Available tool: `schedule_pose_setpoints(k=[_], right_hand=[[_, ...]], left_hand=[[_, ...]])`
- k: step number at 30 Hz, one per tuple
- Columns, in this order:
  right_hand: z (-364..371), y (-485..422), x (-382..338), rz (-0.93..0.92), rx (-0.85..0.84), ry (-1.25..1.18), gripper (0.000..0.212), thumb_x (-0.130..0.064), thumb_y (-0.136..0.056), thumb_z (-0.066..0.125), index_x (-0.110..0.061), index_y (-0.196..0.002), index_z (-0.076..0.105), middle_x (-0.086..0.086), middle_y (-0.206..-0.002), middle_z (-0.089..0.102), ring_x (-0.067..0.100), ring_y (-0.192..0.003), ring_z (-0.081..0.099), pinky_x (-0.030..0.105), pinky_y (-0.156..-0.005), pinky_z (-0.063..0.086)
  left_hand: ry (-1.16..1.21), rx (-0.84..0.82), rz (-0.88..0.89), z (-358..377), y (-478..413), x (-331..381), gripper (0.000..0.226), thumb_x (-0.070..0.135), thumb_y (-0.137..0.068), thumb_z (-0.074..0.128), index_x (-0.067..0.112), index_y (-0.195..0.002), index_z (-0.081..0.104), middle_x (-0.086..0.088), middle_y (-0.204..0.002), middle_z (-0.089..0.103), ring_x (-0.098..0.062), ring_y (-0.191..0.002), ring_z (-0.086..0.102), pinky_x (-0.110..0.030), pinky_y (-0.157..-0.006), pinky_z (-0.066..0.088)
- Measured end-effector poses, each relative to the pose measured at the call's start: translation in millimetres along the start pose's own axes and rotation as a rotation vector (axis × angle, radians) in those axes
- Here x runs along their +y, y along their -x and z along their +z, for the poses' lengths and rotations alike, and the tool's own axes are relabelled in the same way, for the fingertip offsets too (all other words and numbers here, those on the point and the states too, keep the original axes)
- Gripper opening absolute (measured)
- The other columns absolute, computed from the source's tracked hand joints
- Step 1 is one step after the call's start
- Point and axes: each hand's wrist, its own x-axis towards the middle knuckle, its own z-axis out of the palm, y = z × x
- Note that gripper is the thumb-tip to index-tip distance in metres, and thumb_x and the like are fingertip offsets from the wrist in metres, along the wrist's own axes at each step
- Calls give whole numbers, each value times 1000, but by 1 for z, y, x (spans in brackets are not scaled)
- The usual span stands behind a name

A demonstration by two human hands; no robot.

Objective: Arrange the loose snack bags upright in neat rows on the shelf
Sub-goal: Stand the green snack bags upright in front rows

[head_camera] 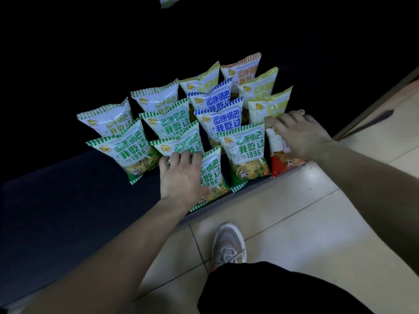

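On the low shelf (68, 189) the bags (172, 125) stand in rows. They look light, air-puffed, slick film, brittle chips inside, so take them by the top seam, no squeezing. Left hand (181, 177): fingers curled over the top of the front green bag (212, 173), thumb on its face, gripping. Right hand (299, 134): fingers spread, nearly straight, resting on top of the red bag (280, 160) at the front row's right end, no pinch.

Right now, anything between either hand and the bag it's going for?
Nothing visible. The left hand grips the front green bag at its top edge; the right hand lies on top of the red bag at the right end.
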Motion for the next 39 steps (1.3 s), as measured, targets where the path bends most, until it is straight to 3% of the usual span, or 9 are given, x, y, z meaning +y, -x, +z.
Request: schedule_pose_setpoints(k=[2, 5, 10, 13, 16, 23, 30, 35, 39], right_hand=[[1, -2, -3, 21, -2, -15, 118, -28, -63, 87, -30, -148, 5, 5, -136, 43, 30, -125, 37, 46, -92, 44], [-1, -5, -2, 43, 23, 38, 123, -35, -61, 89, -25, -150, 5, 5, -135, 46, 30, -123, 39, 44, -87, 45], [7, -5, 3, 117, 194, 89, 103, -32, -53, 90, -16, -138, 35, 11, -123, 50, 36, -114, 43, 46, -78, 45], [14, -4, -4, 140, 208, 68, 98, -31, -53, 91, -14, -134, 39, 14, -123, 47, 37, -113, 40, 49, -81, 43], [10, -4, -8, 145, 172, 55, 99, -32, -57, 89, -16, -136, 33, 14, -128, 41, 37, -118, 37, 49, -86, 43], [4, 11, -7, 157, 122, -2, 127, -31, -59, 87, -24, -154, 3, 15, -145, 27, 36, -132, 27, 47, -98, 42], [2, 28, -11, 195, 173, -103, 131, -51, -55, 90, -22, -153, 8, 16, -145, 31, 37, -127, 32, 49, -97, 44], [-24, 12, -45, -14, 333, -181, 125, -51, -54, 91, -18, -150, 19, 14, -145, 37, 37, -132, 35, 53, -105, 38], [-31, -7, -87, -171, 120, -146, 135, -40, -56, 91, -21, -154, 1, 12, -158, 19, 32, -146, 18, 50, -119, 19]], left_hand=[[0, -1, -8, -1, -2, 0, 101, 76, -58, 71, 26, -139, 37, -2, -130, 50, -29, -122, 43, -50, -105, 26], [-11, 4, -12, -2, -6, -3, 100, 77, -57, 71, 25, -137, 39, -3, -129, 52, -29, -121, 44, -51, -105, 26], [-56, 13, -2, -1, -9, -5, 101, 77, -58, 71, 25, -138, 39, -4, -128, 52, -30, -119, 45, -51, -103, 26], [-69, 4, 8, 2, -11, 0, 102, 76, -60, 70, 25, -140, 35, -5, -130, 50, -31, -120, 43, -51, -102, 26], [-80, -17, 11, 4, -14, 4, 104, 76, -61, 70, 23, -142, 32, -6, -130, 47, -32, -119, 41, -52, -101, 27], [-63, -22, 12, 5, -8, 5, 106, 77, -61, 67, 21, -143, 29, -7, -133, 44, -32, -120, 40, -54, -101, 29], [-48, -49, 0, 2, -7, 5, 105, 76, -62, 68, 22, -143, 28, -6, -133, 44, -31, -121, 40, -54, -102, 29], [-35, -46, -13, -2, -5, 3, 105, 76, -61, 69, 25, -144, 29, -5, -135, 45, -31, -124, 40, -54, -103, 28], [-37, -41, -23, -2, -2, -4, 103, 75, -61, 70, 28, -143, 28, -3, -137, 45, -30, -125, 39, -53, -103, 27]])
